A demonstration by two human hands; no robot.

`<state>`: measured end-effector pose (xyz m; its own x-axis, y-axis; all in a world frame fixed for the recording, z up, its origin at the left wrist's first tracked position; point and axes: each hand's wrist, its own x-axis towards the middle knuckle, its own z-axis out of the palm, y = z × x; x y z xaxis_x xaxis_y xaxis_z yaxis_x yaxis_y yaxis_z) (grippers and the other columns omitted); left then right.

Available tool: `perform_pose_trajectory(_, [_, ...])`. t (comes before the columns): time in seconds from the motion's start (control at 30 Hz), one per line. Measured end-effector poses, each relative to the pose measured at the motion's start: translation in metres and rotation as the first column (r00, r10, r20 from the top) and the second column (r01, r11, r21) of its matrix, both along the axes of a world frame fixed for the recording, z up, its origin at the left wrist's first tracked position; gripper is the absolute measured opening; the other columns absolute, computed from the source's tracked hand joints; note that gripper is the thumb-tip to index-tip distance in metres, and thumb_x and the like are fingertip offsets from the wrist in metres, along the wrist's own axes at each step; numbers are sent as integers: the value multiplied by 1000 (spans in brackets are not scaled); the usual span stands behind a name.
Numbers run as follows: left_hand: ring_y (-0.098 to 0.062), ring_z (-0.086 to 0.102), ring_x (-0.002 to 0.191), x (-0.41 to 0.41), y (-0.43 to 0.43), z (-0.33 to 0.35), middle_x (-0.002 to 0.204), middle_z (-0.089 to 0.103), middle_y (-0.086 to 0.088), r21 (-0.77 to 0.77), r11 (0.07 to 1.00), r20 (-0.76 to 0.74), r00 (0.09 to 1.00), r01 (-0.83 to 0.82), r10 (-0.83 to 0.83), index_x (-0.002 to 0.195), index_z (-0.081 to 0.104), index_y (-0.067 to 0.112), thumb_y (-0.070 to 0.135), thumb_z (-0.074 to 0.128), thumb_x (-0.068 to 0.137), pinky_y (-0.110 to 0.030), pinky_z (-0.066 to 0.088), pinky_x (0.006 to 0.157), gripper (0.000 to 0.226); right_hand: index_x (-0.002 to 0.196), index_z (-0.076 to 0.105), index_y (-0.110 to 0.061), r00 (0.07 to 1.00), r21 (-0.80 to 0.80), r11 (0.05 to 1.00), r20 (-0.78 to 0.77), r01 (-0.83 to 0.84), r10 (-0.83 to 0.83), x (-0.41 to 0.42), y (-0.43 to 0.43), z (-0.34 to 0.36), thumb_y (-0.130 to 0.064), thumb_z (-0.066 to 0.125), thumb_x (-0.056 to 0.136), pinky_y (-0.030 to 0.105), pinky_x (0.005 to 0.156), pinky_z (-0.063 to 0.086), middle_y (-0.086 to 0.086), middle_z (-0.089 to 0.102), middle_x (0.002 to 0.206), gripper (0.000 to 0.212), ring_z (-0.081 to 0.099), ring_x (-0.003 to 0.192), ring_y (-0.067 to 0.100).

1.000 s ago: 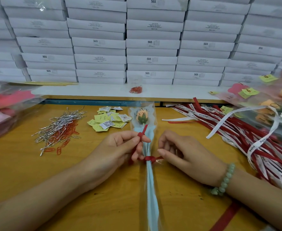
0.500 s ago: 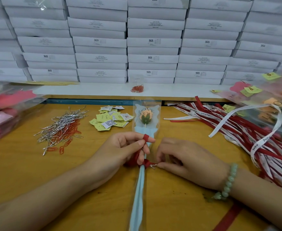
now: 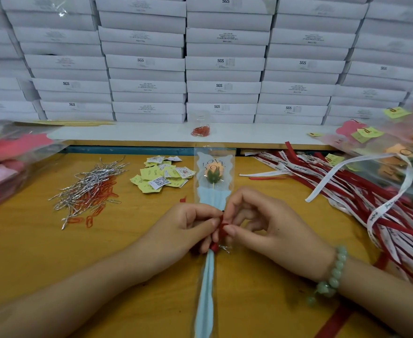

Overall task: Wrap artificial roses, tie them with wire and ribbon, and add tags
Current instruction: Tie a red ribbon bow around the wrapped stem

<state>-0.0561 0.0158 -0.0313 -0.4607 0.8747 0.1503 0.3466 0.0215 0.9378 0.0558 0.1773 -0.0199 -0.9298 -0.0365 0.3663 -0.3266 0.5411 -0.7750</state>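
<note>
My left hand (image 3: 188,230) and right hand (image 3: 268,230) are both pinching the ribbon (image 3: 221,225) on the rose (image 3: 213,173), mid-stem. The rose is lying flat on the table (image 3: 29,252), head pointing away. Tags (image 3: 161,176) are sitting left of the rose's head, spare ribbons (image 3: 347,186) sprawling to its right.

Both bare forearms reach in from below; the left hand (image 3: 188,230) and right hand (image 3: 271,228) meet fingertip to fingertip, each pinching a thin red ribbon (image 3: 222,226) between thumb and forefinger.
</note>
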Motion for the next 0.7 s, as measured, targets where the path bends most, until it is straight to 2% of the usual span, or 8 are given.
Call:
perform_pose_trajectory(0.1, [-4,44,52,3,-1,2,57,53,8,-36,999,-76,997,6,-9,75,65,19,4,46,100,-18,35,55,35,96,57,-11,998,-207,977,35,-43,52,0,-3,-1,-4,61,91,38,62,58,7,66,90,10,71,85,21])
perform_pose_trajectory(0.2, [-10,44,57,3,-3,3,54,49,8,-34,999,-48,998,26,-28,76,61,13,14,43,97,-33,38,63,27,98,55,-8,999,-312,949,26,-32,42,0,-5,0,0,53,94,28,54,54,15,65,96,9,71,88,24])
perform_pose_trajectory(0.27, [-12,47,63,2,-4,2,58,49,6,-28,999,-26,999,40,-41,85,66,12,21,46,90,-39,41,67,23,101,54,-3,999,-345,938,27,-22,33,-1,-4,1,3,49,95,28,51,53,19,64,98,11,70,87,28])
perform_pose_trajectory(0.37, [-7,55,72,1,-5,-1,74,59,2,-13,997,-15,997,72,-72,98,72,21,31,62,88,-22,47,67,17,103,54,1,999,-375,927,39,-14,30,0,-5,3,6,47,94,28,49,53,17,66,98,12,66,83,37])
perform_pose_trajectory(0.43, [-8,60,80,-2,-4,-5,82,65,-6,-3,997,-18,996,82,-82,100,72,15,32,70,86,-22,50,72,21,104,53,3,998,-396,918,46,-24,46,1,-7,5,6,45,95,27,47,53,17,67,98,13,70,85,27])
perform_pose_trajectory(0.47, [-8,60,78,-3,-3,-7,81,65,-8,-3,998,-34,997,70,-70,100,72,12,33,70,84,-20,49,69,26,105,53,4,997,-405,914,53,-27,53,2,-8,6,6,45,95,26,46,53,18,68,99,13,71,87,23])
perform_pose_trajectory(0.57, [-3,57,63,-5,-1,-8,72,63,7,-19,999,-75,997,31,-32,99,73,13,37,64,82,-14,43,56,31,106,54,3,997,-418,908,62,-19,49,3,-7,7,3,45,96,26,43,51,15,70,100,14,71,92,22])
perform_pose_trajectory(0.7, [-3,49,57,-6,-1,-7,70,63,11,-21,999,-59,998,27,-28,92,76,18,37,59,85,-13,40,55,26,103,58,-5,998,-339,940,-27,39,-51,4,-5,6,-2,50,95,26,41,45,6,72,99,11,71,90,19])
